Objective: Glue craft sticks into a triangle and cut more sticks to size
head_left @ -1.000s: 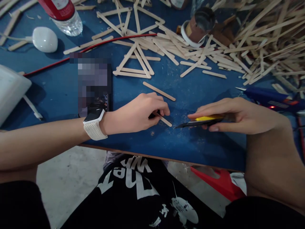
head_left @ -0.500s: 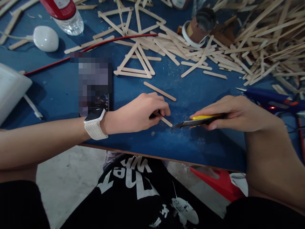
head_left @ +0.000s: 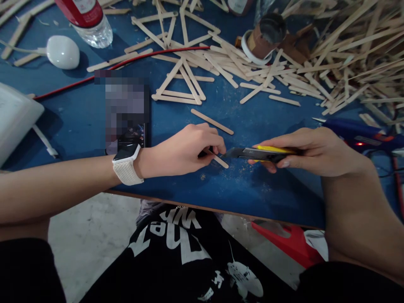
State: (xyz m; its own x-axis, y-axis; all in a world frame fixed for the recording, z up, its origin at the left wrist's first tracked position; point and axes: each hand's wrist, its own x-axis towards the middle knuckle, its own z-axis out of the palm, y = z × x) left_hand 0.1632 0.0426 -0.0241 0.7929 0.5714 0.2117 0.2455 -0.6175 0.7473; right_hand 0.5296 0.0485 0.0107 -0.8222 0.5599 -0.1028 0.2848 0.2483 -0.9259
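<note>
My left hand [head_left: 202, 147] is closed on a wooden craft stick [head_left: 221, 161], whose rounded end sticks out beyond the fingers just above the blue table [head_left: 195, 189]. In my right hand [head_left: 303, 151] is a yellow and black utility knife [head_left: 261, 153], its blade pointing left. The blade tip lies close to my left fingertips and the held stick; whether it touches the stick I cannot tell. Another craft stick [head_left: 212, 121] lies loose just beyond my left hand. Farther back, a triangle of craft sticks [head_left: 179, 97] rests on the table.
Craft sticks [head_left: 341, 63] lie heaped at the back right, beside a brown tape roll [head_left: 263, 40]. A blue glue gun [head_left: 353, 130] with a lit red light sits right of my right hand. Left are a phone [head_left: 147, 109], a white charger [head_left: 63, 52], a bottle [head_left: 91, 25] and a red cable [head_left: 69, 89].
The knife has come slightly left and up, its blade now nearer my left fingertips and turned more level. My left hand keeps its grip on the craft stick.
</note>
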